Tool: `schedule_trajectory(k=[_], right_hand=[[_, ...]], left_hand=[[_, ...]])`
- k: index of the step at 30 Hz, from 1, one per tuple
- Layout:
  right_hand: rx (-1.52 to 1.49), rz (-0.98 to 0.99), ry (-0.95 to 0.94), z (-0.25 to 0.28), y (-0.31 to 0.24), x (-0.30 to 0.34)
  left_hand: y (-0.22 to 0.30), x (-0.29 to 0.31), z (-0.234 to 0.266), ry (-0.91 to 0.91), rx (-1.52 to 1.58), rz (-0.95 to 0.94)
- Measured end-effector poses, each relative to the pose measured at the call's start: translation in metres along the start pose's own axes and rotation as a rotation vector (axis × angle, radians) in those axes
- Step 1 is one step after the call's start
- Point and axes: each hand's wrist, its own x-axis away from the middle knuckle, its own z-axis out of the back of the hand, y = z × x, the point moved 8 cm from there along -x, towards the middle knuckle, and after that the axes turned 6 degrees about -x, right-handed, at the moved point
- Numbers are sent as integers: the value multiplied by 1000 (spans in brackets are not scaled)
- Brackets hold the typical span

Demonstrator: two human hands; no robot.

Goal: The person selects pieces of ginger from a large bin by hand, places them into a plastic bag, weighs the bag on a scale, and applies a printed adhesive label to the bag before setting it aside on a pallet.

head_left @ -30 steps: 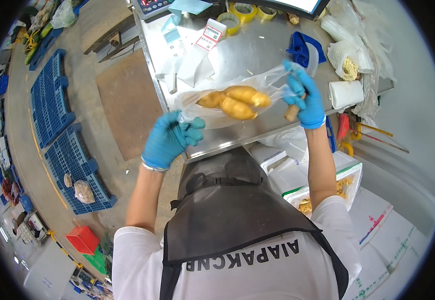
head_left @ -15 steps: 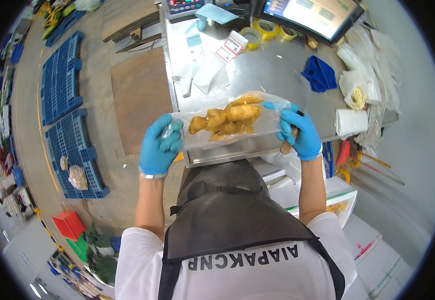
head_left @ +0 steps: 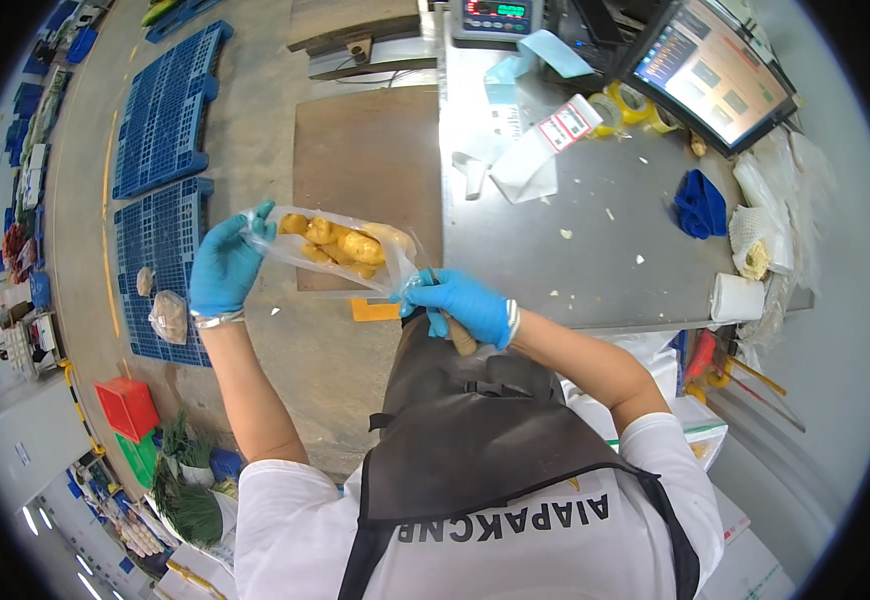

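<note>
A clear plastic bag (head_left: 402,260) stretches between my two blue-gloved hands, left of the steel table. Several knobbly yellow-brown pieces that look like ginger (head_left: 360,247) lie inside it. My left hand (head_left: 225,268) pinches the bag's left end. At the other end, my right hand (head_left: 470,305) grips the bag's edge and also a tool with a wooden handle (head_left: 462,340), which sticks out below the fingers. The rest of that tool is mostly hidden by the hand.
The steel table (head_left: 595,270) carries label strips (head_left: 540,150), tape rolls (head_left: 630,102), a blue cloth (head_left: 701,204), a monitor (head_left: 710,75) and a scale (head_left: 495,18). Blue pallets (head_left: 167,110) lie on the floor at left, near a red crate (head_left: 127,407).
Both hands have carried the bag left, from over the table's front edge to beside the table. The right arm now reaches across my body. The view has shifted too.
</note>
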Motion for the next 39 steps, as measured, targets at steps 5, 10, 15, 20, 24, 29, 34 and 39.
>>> schedule_trajectory(k=[5, 10, 15, 20, 24, 29, 34, 39], right_hand=[[-247, -42, 57, -13, 47, -98], [-214, -137, 268, 34, 124, -216], [-264, -46, 502, 91, 127, -227], [-47, 41, 650, 89, 98, -188], [82, 161, 609, 75, 60, -107], [63, 226, 870, 147, 69, 18], [583, 56, 1498, 273, 142, 125], [879, -89, 1589, 263, 105, 136]], left_hand=[[-29, -104, 117, 33, 31, 155], [-107, -210, 155, -112, -663, 103], [-147, -241, 106, -436, -1947, -320], [-133, -226, 116, 210, -1421, -560], [-134, -192, 128, 153, -1208, -431], [-178, -113, 164, 201, -943, -187], [-277, -49, 173, 113, -634, 266], [-302, -36, 130, 56, -536, 311]])
